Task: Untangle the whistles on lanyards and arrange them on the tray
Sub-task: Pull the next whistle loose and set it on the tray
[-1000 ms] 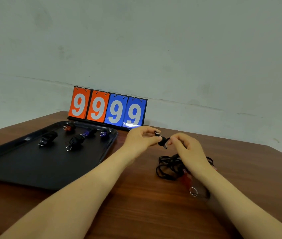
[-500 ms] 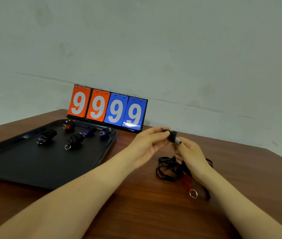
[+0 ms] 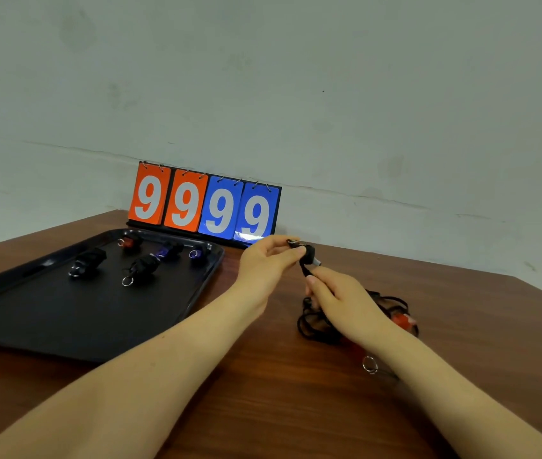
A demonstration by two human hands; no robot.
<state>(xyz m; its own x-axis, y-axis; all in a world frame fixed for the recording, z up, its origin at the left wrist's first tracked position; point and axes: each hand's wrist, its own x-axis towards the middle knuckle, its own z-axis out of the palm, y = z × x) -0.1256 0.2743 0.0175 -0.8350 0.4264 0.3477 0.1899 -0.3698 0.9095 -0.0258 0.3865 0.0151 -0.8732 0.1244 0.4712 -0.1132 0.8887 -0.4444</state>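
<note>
- Now the black whistle (image 3: 309, 252) is raised higher than a second ago, just right of the scoreboard (image 3: 205, 207); left hand (image 3: 268, 260) pinches it, right hand (image 3: 339, 301) pinches its cord below; one lanyard is probably coming free.
- Right of the scoreboard, the cord tangle (image 3: 316, 326) with a red whistle (image 3: 402, 321) remains on the tabletop (image 3: 279, 392).
- Left of the hands, the tray (image 3: 64, 319) holds five bundled whistles.

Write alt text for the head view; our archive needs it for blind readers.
Both hands hold a black whistle above a wooden table: left hand pinching it, right hand gripping its cord. Tangled lanyards lie beneath; five bundled whistles sit on a black tray.
</note>
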